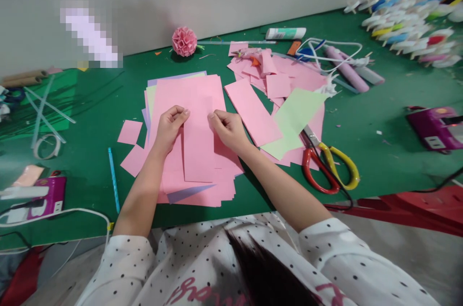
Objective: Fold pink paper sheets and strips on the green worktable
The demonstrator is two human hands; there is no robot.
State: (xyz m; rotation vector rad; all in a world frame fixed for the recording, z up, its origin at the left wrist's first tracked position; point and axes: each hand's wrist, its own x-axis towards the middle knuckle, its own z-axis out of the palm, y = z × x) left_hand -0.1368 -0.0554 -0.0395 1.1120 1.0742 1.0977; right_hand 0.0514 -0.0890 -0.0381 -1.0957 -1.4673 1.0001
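Between my two hands is a long pink paper strip (198, 147), held upright over a stack of paper. My left hand (172, 123) pinches its left edge, and my right hand (227, 126) pinches the right edge. Beneath lies the stack of coloured paper (166, 89), mostly pink with some purple and pale green sheets showing at its borders. Another pink strip (253, 112) rests just right of my right hand, partly over a pale green sheet (300, 113). Scissors (329, 166) with one red and one yellow handle lie farther right, their blades partly hidden by paper.
A pink paper flower ball (184, 41) sits by the wall. Pink scraps (260, 67), a white-green tube (285, 33) and purple rolls (347, 69) lie back right. A blue pencil-like stick (113, 179), tape roll (47, 147) and purple power boxes (434, 127) flank the work area.
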